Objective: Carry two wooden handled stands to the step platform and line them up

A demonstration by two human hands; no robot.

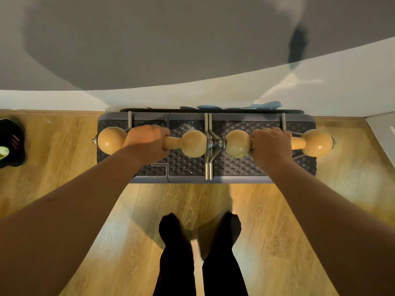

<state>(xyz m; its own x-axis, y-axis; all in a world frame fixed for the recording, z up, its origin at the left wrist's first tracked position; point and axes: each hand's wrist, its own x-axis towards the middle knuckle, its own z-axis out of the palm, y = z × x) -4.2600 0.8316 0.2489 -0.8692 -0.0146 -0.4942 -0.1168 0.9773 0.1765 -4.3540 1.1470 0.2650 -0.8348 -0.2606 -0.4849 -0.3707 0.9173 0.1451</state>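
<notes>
While both bare arms reach straight forward and down from the bottom corners of the view, the left hand [147, 141] and the right hand [270, 144] each curl over a wooden grip, knuckles up and backs toward the camera. The left stand [193, 143] has its narrow wooden bar wrapped inside the left fingers, with a rounded wooden bulb showing on either side of the fist. The right stand [238, 143] is held the same way by the right hand, bulbs flanking it. Both stands sit end to end in one line across the dark, dimpled step platform [186, 165], their inner metal legs meeting just beside each other at the middle. The fingertips are tucked under the bars and hidden, as are the middle parts of both grips. The platform lies against the white wall base on a wooden floor [267, 210]. Two dark-socked feet [173, 229] stand near its front edge. At the left border a dark shoe [11, 144] is cut off.
</notes>
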